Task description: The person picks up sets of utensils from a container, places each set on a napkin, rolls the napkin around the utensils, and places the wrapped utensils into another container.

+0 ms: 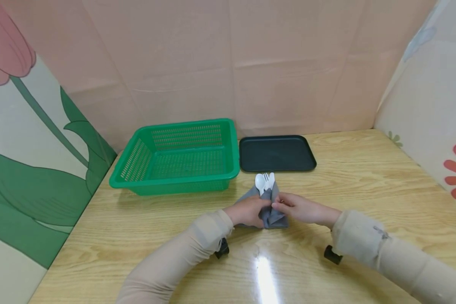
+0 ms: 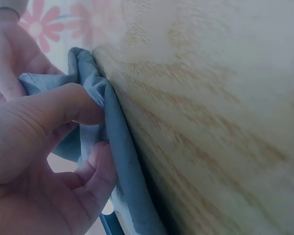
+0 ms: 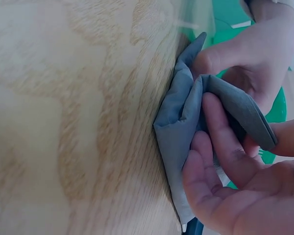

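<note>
A grey cloth napkin (image 1: 279,218) lies partly folded on the table around a white spoon (image 1: 259,181), a white fork (image 1: 266,179) and a white knife (image 1: 272,179), whose tops stick out at its far end. My left hand (image 1: 249,211) holds the folds from the left, its thumb and fingers bent onto the cloth in the left wrist view. From the right, my right hand (image 1: 302,207) pinches a raised flap of the napkin (image 3: 235,100) between thumb and fingers. The cutlery's lower parts are hidden inside the cloth.
A green plastic basket (image 1: 190,182) stands at the back left, with nothing in it. Beside it, a black tray (image 1: 277,154) lies flat behind the cutlery. Wood-grain tabletop (image 1: 365,177) extends to both sides, with patterned sheets at the back and sides.
</note>
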A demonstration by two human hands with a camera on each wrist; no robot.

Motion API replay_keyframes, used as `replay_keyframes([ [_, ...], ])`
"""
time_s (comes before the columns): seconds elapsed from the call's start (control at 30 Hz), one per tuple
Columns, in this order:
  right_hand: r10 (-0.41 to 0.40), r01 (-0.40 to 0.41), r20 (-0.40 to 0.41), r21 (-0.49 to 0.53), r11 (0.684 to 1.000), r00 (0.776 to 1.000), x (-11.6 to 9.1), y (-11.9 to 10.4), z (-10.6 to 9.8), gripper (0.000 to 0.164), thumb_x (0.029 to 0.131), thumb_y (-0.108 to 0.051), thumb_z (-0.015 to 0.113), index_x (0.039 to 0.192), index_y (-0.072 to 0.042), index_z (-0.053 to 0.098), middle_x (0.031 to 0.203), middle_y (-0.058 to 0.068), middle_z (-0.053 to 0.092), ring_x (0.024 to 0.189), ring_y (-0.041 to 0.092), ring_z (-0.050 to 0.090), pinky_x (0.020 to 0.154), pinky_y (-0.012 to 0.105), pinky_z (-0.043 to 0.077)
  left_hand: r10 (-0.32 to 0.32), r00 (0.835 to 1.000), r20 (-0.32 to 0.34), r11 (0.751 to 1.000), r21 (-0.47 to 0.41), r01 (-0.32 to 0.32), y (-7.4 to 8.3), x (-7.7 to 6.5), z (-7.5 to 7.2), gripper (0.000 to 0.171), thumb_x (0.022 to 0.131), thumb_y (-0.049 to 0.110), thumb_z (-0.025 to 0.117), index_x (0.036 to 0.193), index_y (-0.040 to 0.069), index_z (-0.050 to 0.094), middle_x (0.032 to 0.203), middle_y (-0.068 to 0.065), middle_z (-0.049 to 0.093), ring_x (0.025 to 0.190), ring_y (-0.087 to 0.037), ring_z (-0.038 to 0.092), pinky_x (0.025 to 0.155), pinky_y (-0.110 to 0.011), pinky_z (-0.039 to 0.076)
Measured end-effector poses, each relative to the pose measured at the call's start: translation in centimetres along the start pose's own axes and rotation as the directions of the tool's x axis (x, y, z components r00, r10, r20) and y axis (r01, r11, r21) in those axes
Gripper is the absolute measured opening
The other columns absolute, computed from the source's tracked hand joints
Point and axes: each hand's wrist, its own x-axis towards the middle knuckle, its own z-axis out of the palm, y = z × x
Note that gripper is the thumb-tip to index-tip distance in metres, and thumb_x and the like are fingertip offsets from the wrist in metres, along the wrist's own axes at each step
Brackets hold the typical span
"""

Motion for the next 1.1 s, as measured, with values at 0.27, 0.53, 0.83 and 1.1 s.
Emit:
replay_keyframes([
  [0.27,0.008,-0.008,0.0,-0.022,1.0,1.0,0.11,-0.31,0.17,0.023,0.099,-0.022,0.043,0.089,-0.002,0.048,0.072,-0.001,0.039,0.065,0.01,0.038,0.057,0.024,0.032,0.003,1.0,-0.016,0.999,-0.048,-0.004,-0.23,0.04,0.12,0.047,0.077,0.01,0.072,0.12,0.013,0.054,0.103,-0.005,0.06,0.086,-0.011,0.045,0.071,-0.021,0.036],
  [0.53,-0.006,0.006,-0.01,-0.034,0.999,1.0,0.34,-0.48,0.34,0.022,0.099,-0.02,0.044,0.088,-0.002,0.049,0.072,-0.002,0.039,0.064,0.01,0.038,0.057,0.023,0.033,-0.029,0.999,-0.024,0.995,-0.095,0.027,-0.2,-0.17,0.04,0.063,0.077,0.01,0.072,0.133,0.013,0.043,0.09,-0.004,0.054,0.077,-0.01,0.045,0.064,-0.019,0.036],
  [0.83,0.009,-0.01,-0.021,-0.048,0.999,1.0,0.44,-0.74,0.52,0.02,0.099,-0.018,0.044,0.087,-0.002,0.048,0.07,-0.002,0.039,0.062,0.01,0.038,0.055,0.023,0.033,-0.028,0.998,-0.051,0.99,-0.14,0.02,-0.35,-0.14,0.25,0.083,0.075,0.004,0.072,0.144,0.009,0.028,0.096,-0.003,0.054,0.079,-0.009,0.045,0.067,-0.017,0.036],
  [1.1,0.042,-0.043,-0.016,-0.04,0.998,0.999,0.6,-1.03,0.68,0.019,0.099,-0.018,0.043,0.088,-0.002,0.048,0.071,-0.001,0.04,0.064,0.013,0.039,0.056,0.024,0.034,-0.03,0.995,-0.09,0.982,-0.187,0.013,-0.41,-0.49,0.44,0.085,0.074,0.003,0.073,0.144,0.008,0.025,0.121,-0.009,0.057,0.094,-0.011,0.054,0.078,-0.015,0.041],
])
